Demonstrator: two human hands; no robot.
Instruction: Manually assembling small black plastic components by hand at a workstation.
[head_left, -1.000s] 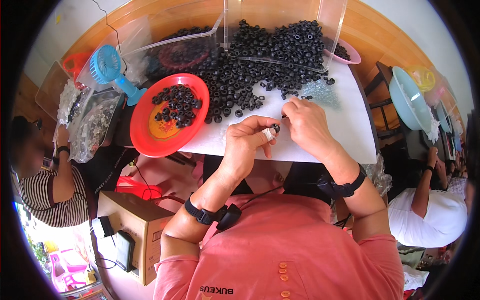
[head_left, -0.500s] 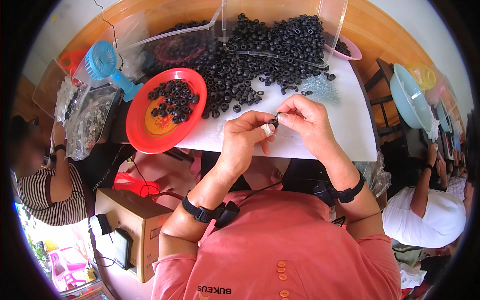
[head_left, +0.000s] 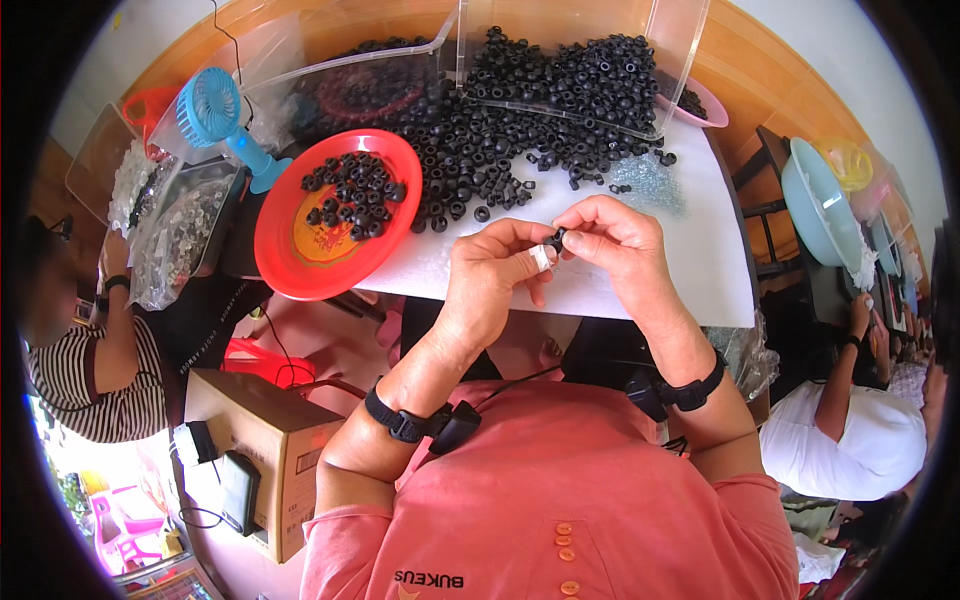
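Note:
Over the table's near edge, my left hand [head_left: 482,283] and my right hand [head_left: 625,247] meet fingertip to fingertip. Between them they pinch a small black ring-shaped part [head_left: 556,240]; the fingers partly cover it. White tape [head_left: 542,257] wraps a digit of the left hand. Beyond the hands, a big heap of similar black parts [head_left: 560,95] spills across the white tabletop [head_left: 700,255]. To the left, a red plate [head_left: 275,245] holds a smaller pile of black parts. A patch of tiny clear bluish pieces [head_left: 650,185] lies right of the heap.
Clear plastic bins [head_left: 455,60] stand around the heap, with a pink bowl [head_left: 712,105] at the right. A blue fan [head_left: 228,125] stands behind the plate. Cardboard box [head_left: 255,440] at lower left. People sit at either side, near a bag of clear pieces [head_left: 180,235] and a light-blue basin [head_left: 818,205].
The view has shifted slightly. Both hands stay together on the black part, which shows a little more between the fingertips and seems turned.

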